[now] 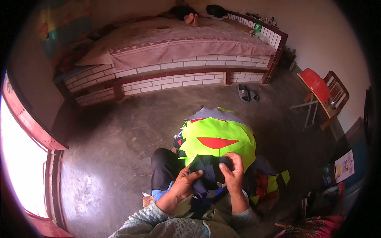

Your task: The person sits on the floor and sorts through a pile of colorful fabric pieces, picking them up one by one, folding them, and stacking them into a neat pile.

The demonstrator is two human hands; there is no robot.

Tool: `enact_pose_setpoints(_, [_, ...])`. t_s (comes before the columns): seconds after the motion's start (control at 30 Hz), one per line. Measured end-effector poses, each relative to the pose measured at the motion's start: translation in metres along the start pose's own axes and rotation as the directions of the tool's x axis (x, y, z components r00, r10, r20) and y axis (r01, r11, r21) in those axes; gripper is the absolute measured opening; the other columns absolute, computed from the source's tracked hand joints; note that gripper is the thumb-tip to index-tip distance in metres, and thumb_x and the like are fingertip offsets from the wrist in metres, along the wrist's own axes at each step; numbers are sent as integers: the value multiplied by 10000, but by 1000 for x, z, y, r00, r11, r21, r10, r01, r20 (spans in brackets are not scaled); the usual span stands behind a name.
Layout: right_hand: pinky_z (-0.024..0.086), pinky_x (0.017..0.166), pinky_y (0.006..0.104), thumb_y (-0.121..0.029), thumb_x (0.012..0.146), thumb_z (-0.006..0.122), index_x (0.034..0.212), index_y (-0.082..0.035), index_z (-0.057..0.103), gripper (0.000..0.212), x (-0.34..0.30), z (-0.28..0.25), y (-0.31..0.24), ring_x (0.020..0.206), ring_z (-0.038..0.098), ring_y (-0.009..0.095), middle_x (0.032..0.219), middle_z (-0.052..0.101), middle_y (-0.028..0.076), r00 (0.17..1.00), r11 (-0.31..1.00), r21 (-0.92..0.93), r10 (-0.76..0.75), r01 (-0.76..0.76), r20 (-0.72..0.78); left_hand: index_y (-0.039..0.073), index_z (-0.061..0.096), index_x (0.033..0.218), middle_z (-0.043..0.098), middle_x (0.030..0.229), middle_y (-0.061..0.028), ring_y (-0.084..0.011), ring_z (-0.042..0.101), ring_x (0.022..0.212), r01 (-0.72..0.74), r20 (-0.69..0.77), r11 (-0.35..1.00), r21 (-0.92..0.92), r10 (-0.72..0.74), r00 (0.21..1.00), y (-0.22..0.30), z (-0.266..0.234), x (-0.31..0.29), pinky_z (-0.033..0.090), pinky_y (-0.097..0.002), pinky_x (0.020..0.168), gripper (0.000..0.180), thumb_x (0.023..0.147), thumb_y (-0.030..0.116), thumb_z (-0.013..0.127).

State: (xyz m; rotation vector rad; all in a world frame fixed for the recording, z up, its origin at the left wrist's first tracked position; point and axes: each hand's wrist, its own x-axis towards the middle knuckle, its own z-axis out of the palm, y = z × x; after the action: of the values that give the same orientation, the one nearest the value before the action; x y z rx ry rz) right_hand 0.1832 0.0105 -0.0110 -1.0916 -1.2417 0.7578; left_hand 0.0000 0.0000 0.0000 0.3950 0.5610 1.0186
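Between my two hands is a dark, nearly black fabric piece (210, 169), held up over my lap. My left hand (185, 183) grips its left side, with the thumb lying on top of the cloth. On the other side my right hand (234, 170) pinches the upper right edge between thumb and fingers. Just beyond, a large heap of neon yellow-green cloth (222, 131) with red and grey panels rests in front of me. Blue and dark scraps show under my wrists. What lies beneath the dark piece is hidden.
Coloured cloth scraps (272, 183) lie right of my lap. Slippers (247, 93) sit on the concrete floor near a brick-faced bed platform (174, 81), where a person's bare feet (191, 18) show. A small table with a red top (315, 85) and a chair stand right; a bright doorway (24, 158) is left.
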Motion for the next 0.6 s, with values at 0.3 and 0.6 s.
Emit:
enact_pose_setpoints(0.3, [305, 1045, 441, -401, 718, 744, 1215, -29, 513, 662, -5, 1, -34, 1264, 380, 347, 1373, 368, 216, 910, 913, -209, -280, 351, 305, 57, 487, 1247, 600, 1145, -93, -225, 596, 1021, -249, -20, 967, -55, 248, 969, 29, 23, 1, 478, -396, 927, 391, 867, 52, 576])
enact_pose_setpoints(0.6, [320, 1028, 358, -356, 745, 745, 1408, -50, 233, 892, -19, 36, -23, 1254, 381, 221, 1338, 396, 101, 881, 638, 609, 310, -472, 358, 75, 461, 1254, 566, 1156, -81, -230, 563, 1061, -271, -40, 943, -195, 269, 962, 30, 31, -3, 466, -385, 937, 447, 829, 13, 583])
